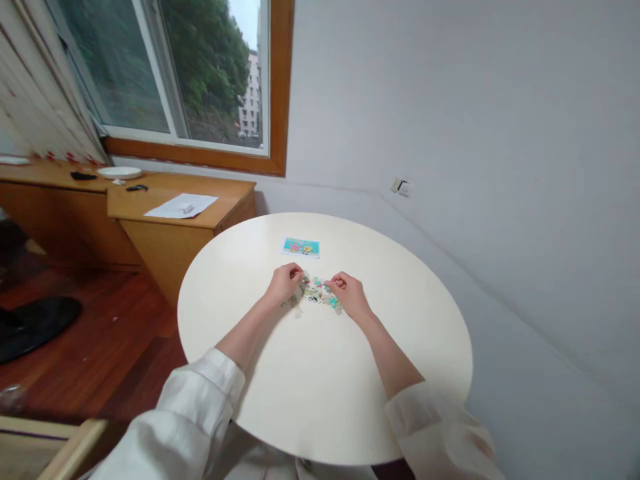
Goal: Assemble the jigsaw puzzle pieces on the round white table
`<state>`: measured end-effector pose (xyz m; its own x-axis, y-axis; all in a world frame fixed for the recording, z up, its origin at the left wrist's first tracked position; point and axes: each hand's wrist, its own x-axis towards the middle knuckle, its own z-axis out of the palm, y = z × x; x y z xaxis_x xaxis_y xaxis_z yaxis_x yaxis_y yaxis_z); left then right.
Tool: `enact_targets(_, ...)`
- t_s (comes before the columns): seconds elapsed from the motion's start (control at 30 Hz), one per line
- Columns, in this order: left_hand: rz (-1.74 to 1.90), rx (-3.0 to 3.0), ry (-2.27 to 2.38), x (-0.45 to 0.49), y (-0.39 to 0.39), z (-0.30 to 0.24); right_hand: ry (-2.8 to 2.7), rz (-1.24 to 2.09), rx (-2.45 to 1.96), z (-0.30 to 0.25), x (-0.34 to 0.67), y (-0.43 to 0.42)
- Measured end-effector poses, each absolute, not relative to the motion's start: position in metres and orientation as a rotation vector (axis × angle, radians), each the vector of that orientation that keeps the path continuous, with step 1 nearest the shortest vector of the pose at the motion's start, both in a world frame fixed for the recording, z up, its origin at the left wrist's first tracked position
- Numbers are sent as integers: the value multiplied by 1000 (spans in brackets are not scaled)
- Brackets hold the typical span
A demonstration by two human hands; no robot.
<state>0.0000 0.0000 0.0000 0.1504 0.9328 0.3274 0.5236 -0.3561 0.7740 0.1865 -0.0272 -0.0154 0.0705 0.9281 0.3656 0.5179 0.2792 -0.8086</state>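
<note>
A loose pile of small jigsaw puzzle pieces (pixel 316 293), some turquoise and some pale, lies on the round white table (pixel 320 373). My left hand (pixel 286 281) is at the pile's left edge, its thumb and fingers drawn together in a pinch. On the other side, my right hand (pixel 349 292) has its fingertips pinched over the right part of the pile. What is between the fingertips of either hand is too small to make out. Beyond the pile lies a picture card (pixel 301 247) with a turquoise background and pink and yellow cartoon figures.
At the left stands a wooden cabinet (pixel 170 233) with a white paper sheet (pixel 181 206) and a white plate (pixel 120 172) on top. A window (pixel 210 73) is above it. A wall socket (pixel 404 189) sits on the white wall behind the table.
</note>
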Motion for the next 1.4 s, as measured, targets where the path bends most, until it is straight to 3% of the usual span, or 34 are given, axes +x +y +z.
enact_targets(1.4, 1135, 1910, 1368, -3, -1, 10, -1690, 522, -1328, -13, 185, -30)
